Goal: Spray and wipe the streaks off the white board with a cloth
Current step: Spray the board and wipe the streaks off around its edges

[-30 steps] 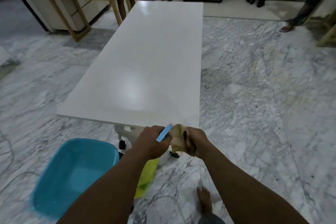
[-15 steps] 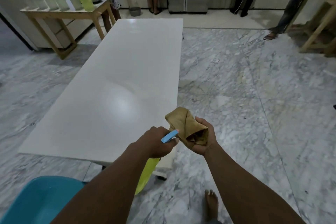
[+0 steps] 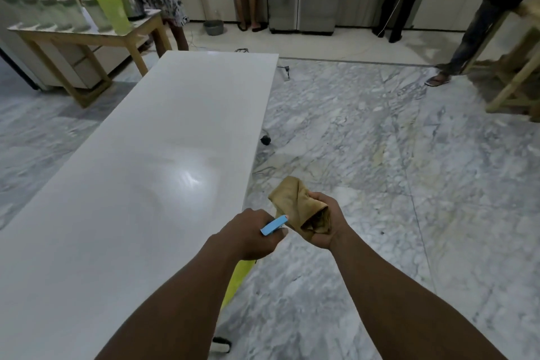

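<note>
The long white board lies flat like a tabletop, running from near left to the far middle, glossy with a light reflection. My left hand grips a spray bottle by its neck; its blue trigger sticks out by my thumb and its yellow-green body hangs below my wrist, beside the board's right edge. My right hand holds a folded tan cloth, palm up, just right of the board's near right corner.
Marble floor spreads to the right. A wooden side table with a green cylinder, kettle and containers stands at far left. Several people stand along the back counters. A wooden frame is at far right. A castor wheel shows under the board.
The view has advanced along the board's right side and the blue tub has left the frame. Both hands keep their holds; the cloth now points up from my right palm.
</note>
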Tool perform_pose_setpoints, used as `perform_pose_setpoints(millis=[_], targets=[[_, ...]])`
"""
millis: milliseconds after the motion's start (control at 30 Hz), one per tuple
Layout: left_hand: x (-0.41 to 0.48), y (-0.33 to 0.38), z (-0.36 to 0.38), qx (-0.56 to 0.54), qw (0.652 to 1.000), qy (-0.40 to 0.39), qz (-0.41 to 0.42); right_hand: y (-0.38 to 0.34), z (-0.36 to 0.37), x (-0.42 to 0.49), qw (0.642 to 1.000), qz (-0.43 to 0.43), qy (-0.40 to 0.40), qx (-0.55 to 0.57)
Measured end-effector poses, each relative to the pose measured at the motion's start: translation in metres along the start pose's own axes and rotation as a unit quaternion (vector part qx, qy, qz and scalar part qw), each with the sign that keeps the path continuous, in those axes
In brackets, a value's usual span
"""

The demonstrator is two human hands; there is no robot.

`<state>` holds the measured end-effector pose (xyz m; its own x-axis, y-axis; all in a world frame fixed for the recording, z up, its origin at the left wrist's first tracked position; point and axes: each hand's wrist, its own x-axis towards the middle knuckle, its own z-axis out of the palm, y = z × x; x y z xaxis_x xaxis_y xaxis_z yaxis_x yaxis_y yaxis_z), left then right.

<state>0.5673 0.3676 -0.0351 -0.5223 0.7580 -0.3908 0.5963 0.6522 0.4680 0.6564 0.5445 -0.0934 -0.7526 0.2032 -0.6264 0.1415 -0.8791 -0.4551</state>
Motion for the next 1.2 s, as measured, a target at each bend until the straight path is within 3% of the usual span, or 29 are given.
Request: perform_pose_setpoints(millis=[167, 433, 733, 900, 1200], targets=[[0.062, -0.007, -0.025, -0.032, 0.998, 0.047, -0.038, -0.052, 0.016, 0.057, 1.000, 0.001, 0.018, -0.011], [0.182, -0.037, -0.117, -0.060, 0.991, 0.112, -0.033, -0.149, 0.085, 0.168, 0.997, -0.046, 0.033, -0.044], [0.309, -0.028, -0.204, -0.081, 0.988, 0.123, -0.041, -0.256, 0.136, 0.287, 0.989, -0.079, 0.094, -0.084], [0.420, -0.034, -0.238, -0.108, 0.980, 0.150, -0.077, -0.333, 0.157, 0.394, 0.977, -0.100, 0.133, -0.131], [0.658, -0.042, -0.307, -0.111, 0.980, 0.125, -0.105, -0.452, 0.193, 0.644, 0.931, -0.156, 0.189, -0.270]])
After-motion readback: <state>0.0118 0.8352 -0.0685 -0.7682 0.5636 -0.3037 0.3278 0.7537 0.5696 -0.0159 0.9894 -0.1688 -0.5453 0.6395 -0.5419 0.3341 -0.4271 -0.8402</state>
